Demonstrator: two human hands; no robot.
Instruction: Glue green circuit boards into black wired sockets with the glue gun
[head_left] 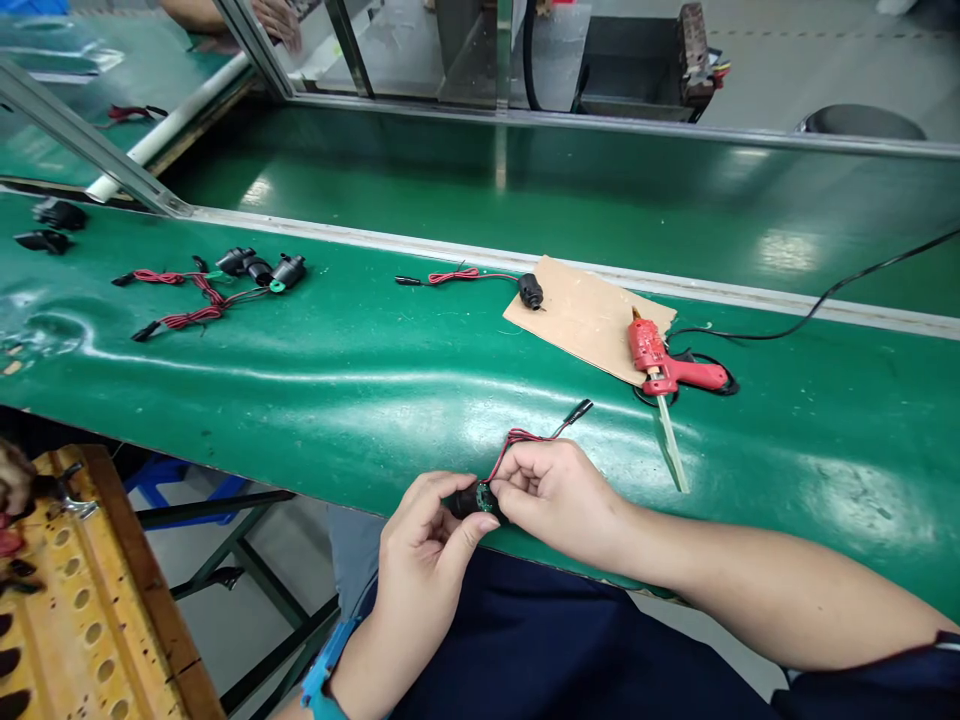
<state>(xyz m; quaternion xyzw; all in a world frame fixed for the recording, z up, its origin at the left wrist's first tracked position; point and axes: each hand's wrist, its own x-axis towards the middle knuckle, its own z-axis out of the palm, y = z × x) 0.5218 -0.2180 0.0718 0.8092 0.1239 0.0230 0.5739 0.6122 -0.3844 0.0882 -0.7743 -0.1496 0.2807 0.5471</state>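
Observation:
Near the front edge of the green bench, my left hand [431, 540] grips a small black cylindrical part [466, 499] between thumb and fingers. A green area shows at that part's right end. My right hand [551, 490] is pinched at this end, where a red and black wire [517, 437] comes out. The fingers hide what exactly they pinch. The wire runs in a bundle up to a black plug [578, 411], which lies beyond my right hand.
A red hot glue gun [667, 365] with a glue stick rests beside cardboard [581, 320]. A similar wired part [530, 291] lies on it. More wired parts [287, 273] lie left. A person's hand [13, 478] is by a yellow holed tray [90, 560].

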